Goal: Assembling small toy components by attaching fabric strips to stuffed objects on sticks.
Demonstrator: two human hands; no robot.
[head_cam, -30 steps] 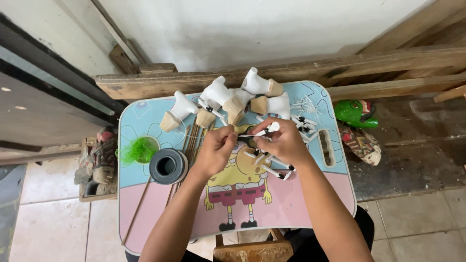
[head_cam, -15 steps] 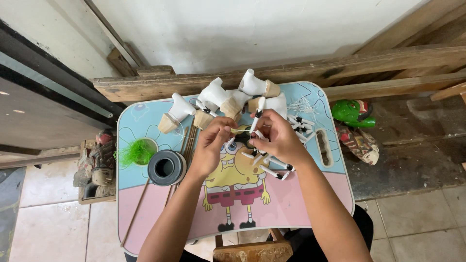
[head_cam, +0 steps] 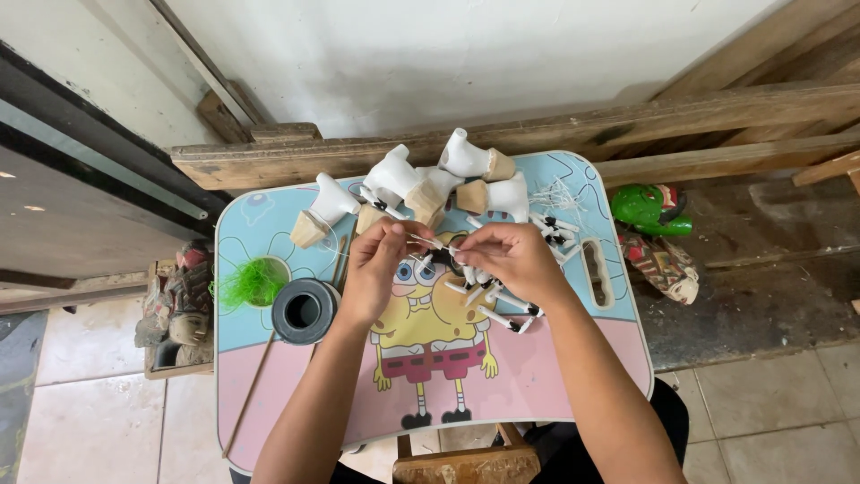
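Head view: both hands meet over the middle of a small bench [head_cam: 269, 394] whose top is blue at the far end and pink at the near end, with a yellow cartoon figure printed in the centre. The left hand [head_cam: 374, 269] pinches one end of a thin white stick [head_cam: 428, 242] between thumb and fingertips, fingers narrow. The right hand [head_cam: 511, 258] pinches the other end of that stick and also keeps a bundle of white sticks with black tips [head_cam: 502, 309] tucked under its palm, above the cartoon's face.

Left of the hands, a black tape roll [head_cam: 305, 310] lies flat on the bench, its hollow core showing nothing inside. Just left of it sits a tuft of green fibre [head_cam: 251, 283]. A long thin rod [head_cam: 251, 394] lies slantwise along the near left edge.

At the far edge stands a cluster of white carved pieces with bare wooden bases [head_cam: 421, 184]. To their right lie more loose sticks [head_cam: 555, 224].

Off the bench, a green carved figure [head_cam: 647, 208] rests on the right, and dark carved masks [head_cam: 179, 300] sit in a tray on the left.
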